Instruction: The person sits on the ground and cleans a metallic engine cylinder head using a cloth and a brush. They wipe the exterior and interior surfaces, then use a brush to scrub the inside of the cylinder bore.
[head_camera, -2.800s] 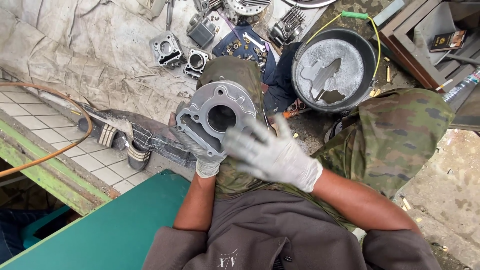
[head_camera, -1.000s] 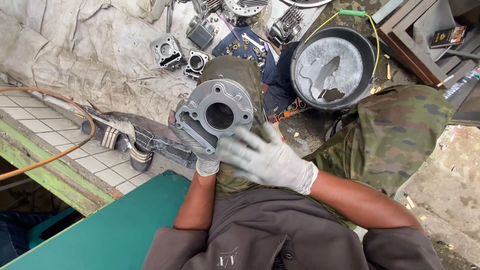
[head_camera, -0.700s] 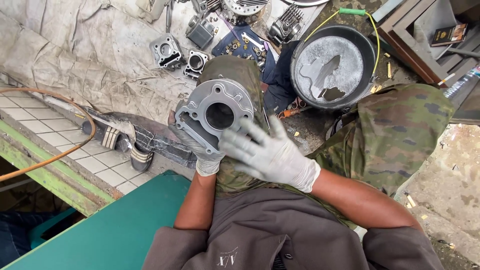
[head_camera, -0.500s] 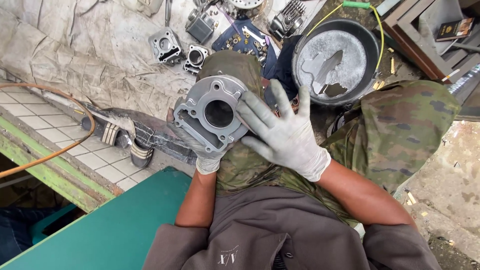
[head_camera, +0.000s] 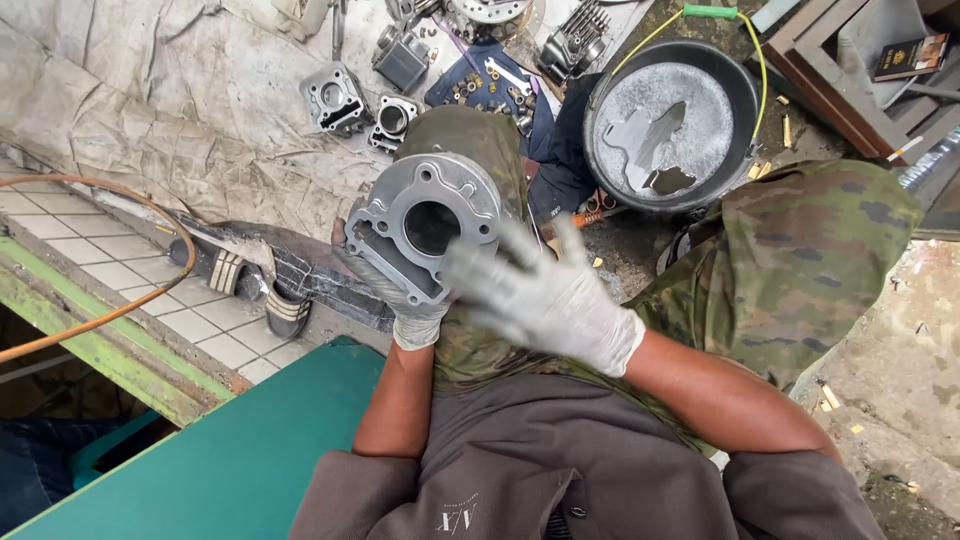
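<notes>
A grey cast-metal engine cylinder (head_camera: 425, 225) with a round bore and corner bolt holes is held up above my camouflage-clad knee. My left hand (head_camera: 405, 305), in a grey glove, grips it from below at its lower edge. My right hand (head_camera: 545, 290), in a white glove, is blurred with its fingers spread, its fingertips right beside the cylinder's lower right side. Whether they touch it I cannot tell.
A black basin (head_camera: 672, 125) of grey liquid stands ahead on the right. Two smaller cylinder parts (head_camera: 360, 105), tools and engine pieces lie on a dirty tarp (head_camera: 180, 110). Sandals (head_camera: 240, 280) rest by a tiled ledge. An orange hose (head_camera: 120, 310) and a green surface (head_camera: 240, 450) are at left.
My right hand has kept moving over the cylinder's face, sliding back and forth at its right side. The cylinder stays held up in my left hand, shifting only slightly.
</notes>
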